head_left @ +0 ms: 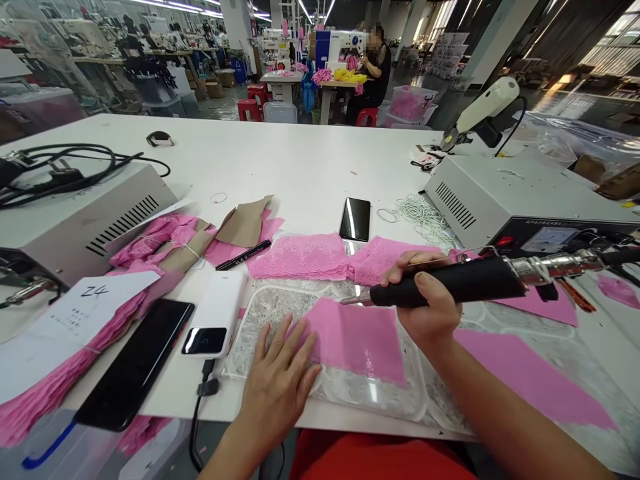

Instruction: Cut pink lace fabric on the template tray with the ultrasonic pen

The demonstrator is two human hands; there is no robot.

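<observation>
My left hand (283,373) lies flat with fingers spread, its fingertips on the left edge of a pink fabric piece (360,340). Under the fabric is a clear, scuffed plastic sheet (373,400). In my right hand (433,310) is a black corded hand tool (475,283) with a thin metal tip. The tip points left, just over the top edge of the fabric. A lace-patterned pink stack (300,257) and a second pink stack (383,257) lie behind it. Another pink piece (530,377) lies beyond my right forearm.
A white power bank (215,307) with a cable and a black phone (135,363) lie left, near bundled pink fabric (150,247). Another phone (355,219) lies behind. Metal control boxes stand left (100,213) and right (510,193). A person (373,70) sits at a distant sewing machine.
</observation>
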